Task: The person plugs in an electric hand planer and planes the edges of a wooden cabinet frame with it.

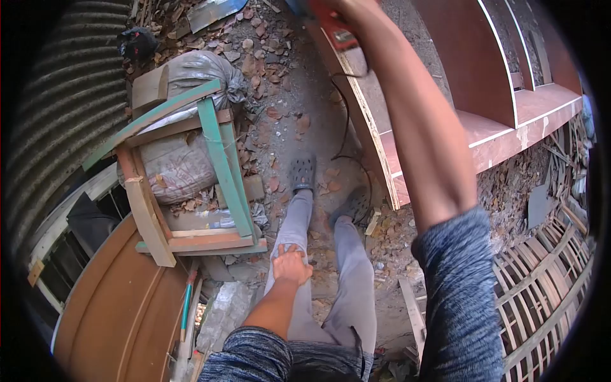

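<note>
My left hand [292,266] rests on the knee of my grey trousers [299,223], its fingers spread over the cloth and holding nothing. At the top edge of the view my right hand [358,9] is wrapped around a red corded power tool [337,28], partly cut off by the frame. Its exact kind cannot be made out. The tool is at the long raw edge of a reddish-brown wooden cabinet [375,137], which lies on the ground. A dark cord [347,121] hangs from the tool and runs down beside my shoe [350,207].
On the left stands a green and brown wooden frame [224,162] around filled sacks [178,167]. Beyond it is a corrugated metal sheet [70,83]. A brown panel [105,299] leans at lower left. A slatted bamboo piece [541,293] lies at lower right. Leaves and rubble cover the ground.
</note>
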Demonstrator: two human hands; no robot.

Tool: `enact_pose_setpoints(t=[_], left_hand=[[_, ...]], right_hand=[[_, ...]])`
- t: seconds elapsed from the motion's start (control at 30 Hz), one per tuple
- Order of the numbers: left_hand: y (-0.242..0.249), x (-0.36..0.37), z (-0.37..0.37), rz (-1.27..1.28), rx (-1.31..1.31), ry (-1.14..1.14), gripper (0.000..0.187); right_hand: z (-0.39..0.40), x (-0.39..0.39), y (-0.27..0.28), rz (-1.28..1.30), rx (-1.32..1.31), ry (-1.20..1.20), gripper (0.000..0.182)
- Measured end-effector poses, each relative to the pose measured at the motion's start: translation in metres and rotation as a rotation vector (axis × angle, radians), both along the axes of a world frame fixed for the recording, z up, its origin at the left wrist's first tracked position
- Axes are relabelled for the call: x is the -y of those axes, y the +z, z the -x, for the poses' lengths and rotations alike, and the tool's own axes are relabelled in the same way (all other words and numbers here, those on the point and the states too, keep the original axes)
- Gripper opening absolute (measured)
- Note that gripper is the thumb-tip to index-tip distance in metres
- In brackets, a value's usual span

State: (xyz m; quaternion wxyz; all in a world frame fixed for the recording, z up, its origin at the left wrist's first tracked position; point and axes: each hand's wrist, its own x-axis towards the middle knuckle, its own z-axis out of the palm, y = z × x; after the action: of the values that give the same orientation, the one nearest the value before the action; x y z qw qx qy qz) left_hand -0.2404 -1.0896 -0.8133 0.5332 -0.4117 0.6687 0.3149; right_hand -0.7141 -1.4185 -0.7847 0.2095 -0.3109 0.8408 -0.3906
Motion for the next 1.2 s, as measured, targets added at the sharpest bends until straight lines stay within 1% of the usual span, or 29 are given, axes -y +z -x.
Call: enact_pose_setpoints(t=[0.07, 0.1, 0.13, 0.23, 0.27, 0.3, 0.33, 0.37, 0.43, 0.5, 0.53, 0.6, 0.63, 0.67, 0.7, 0.73, 0.77, 0.8, 0.83, 0.87, 0.93, 0.97, 1.03, 1.07, 1.17, 1.2], left_hand=[[-0.001, -0.004, -0.002, -0.015, 0.011, 0.019, 0.048], [0.001, -0.004, -0.001, -0.017, 0.014, 0.010, 0.048], [0.003, -0.002, 0.003, -0.017, 0.015, -0.001, 0.048], [0.003, 0.009, 0.022, -0.032, 0.012, -0.029, 0.048], [0.005, 0.013, 0.027, -0.037, 0.016, -0.049, 0.048], [0.007, 0.015, 0.029, -0.038, 0.011, -0.076, 0.048], [0.006, 0.014, 0.033, -0.035, 0.009, -0.109, 0.048], [0.005, 0.016, 0.038, -0.029, 0.008, -0.151, 0.047], [0.008, 0.018, 0.041, -0.017, -0.051, -0.150, 0.050], [0.004, 0.018, 0.021, 0.007, -0.133, -0.164, 0.051], [0.003, 0.025, 0.017, -0.032, -0.173, -0.153, 0.059], [0.010, 0.041, 0.035, -0.070, -0.222, -0.211, 0.065], [0.008, 0.051, 0.047, -0.091, -0.251, -0.236, 0.068], [-0.007, 0.068, 0.044, -0.073, -0.413, -0.361, 0.074], [-0.006, 0.081, 0.079, -0.010, -0.553, -0.445, 0.076], [-0.014, 0.096, 0.113, 0.065, -0.755, -0.557, 0.079], [-0.019, 0.108, 0.154, 0.187, -0.846, -0.702, 0.084], [-0.015, 0.116, 0.201, 0.281, -0.934, -0.803, 0.088], [-0.023, 0.130, 0.237, 0.332, -1.066, -0.868, 0.092], [-0.029, 0.144, 0.269, 0.337, -1.114, -0.937, 0.095], [-0.021, 0.152, 0.333, 0.312, -0.920, -1.145, 0.103], [-0.023, 0.161, 0.349, 0.273, -0.783, -1.260, 0.096], [-0.023, 0.180, 0.363, 0.086, -0.585, -1.276, 0.081], [-0.027, 0.188, 0.360, 0.082, -0.759, -1.288, 0.059], [-0.027, 0.204, 0.364, 0.020, -0.844, -1.246, 0.043], [-0.029, 0.202, 0.364, 0.013, -1.032, -1.273, 0.034]], right_hand=[[-0.017, -0.074, 0.047, 0.136, 0.101, 0.087, 0.047], [-0.022, -0.106, 0.052, 0.143, 0.056, 0.064, 0.036], [-0.032, -0.155, 0.060, 0.091, 0.042, 0.039, 0.036], [-0.078, -0.297, 0.098, 0.013, 0.169, -0.102, 0.033], [-0.091, -0.340, 0.115, -0.095, 0.294, -0.156, 0.030], [-0.108, -0.384, 0.126, -0.189, 0.310, -0.189, 0.029], [-0.130, -0.429, 0.131, -0.302, 0.374, -0.296, 0.031], [-0.154, -0.471, 0.135, -0.402, 0.130, -0.259, 0.036], [-0.190, -0.543, 0.144, -0.473, 0.260, -0.371, 0.042], [-0.224, -0.603, 0.149, -0.567, 0.374, -0.476, 0.049], [-0.246, -0.631, 0.148, -0.600, 0.391, -0.543, 0.050], [-0.284, -0.680, 0.137, -0.665, 0.417, -0.658, 0.052], [-0.298, -0.698, 0.128, -0.673, 0.492, -0.743, 0.054], [-0.309, -0.714, 0.125, -0.684, 0.574, -0.816, 0.056], [-0.322, -0.728, 0.118, -0.687, 0.607, -0.872, 0.058], [-0.334, -0.740, 0.111, -0.689, 0.638, -0.929, 0.059], [-0.350, -0.750, 0.104, -0.690, 0.618, -0.979, 0.061], [-0.362, -0.759, 0.098, -0.694, 0.591, -1.028, 0.063], [-0.370, -0.765, 0.094, -0.694, 0.610, -1.050, 0.065], [-0.376, -0.771, 0.091, -0.696, 0.626, -1.069, 0.067], [-0.380, -0.779, 0.088, -0.692, 0.666, -1.082, 0.070], [-0.379, -0.783, 0.088, -0.685, 0.694, -1.074, 0.070], [-0.378, -0.789, 0.085, -0.662, 0.708, -1.059, 0.070], [-0.380, -0.790, 0.084, -0.649, 0.696, -1.053, 0.070], [-0.381, -0.794, 0.084, -0.602, 0.711, -1.021, 0.069], [-0.377, -0.794, 0.082, -0.581, 0.717, -1.009, 0.069]])
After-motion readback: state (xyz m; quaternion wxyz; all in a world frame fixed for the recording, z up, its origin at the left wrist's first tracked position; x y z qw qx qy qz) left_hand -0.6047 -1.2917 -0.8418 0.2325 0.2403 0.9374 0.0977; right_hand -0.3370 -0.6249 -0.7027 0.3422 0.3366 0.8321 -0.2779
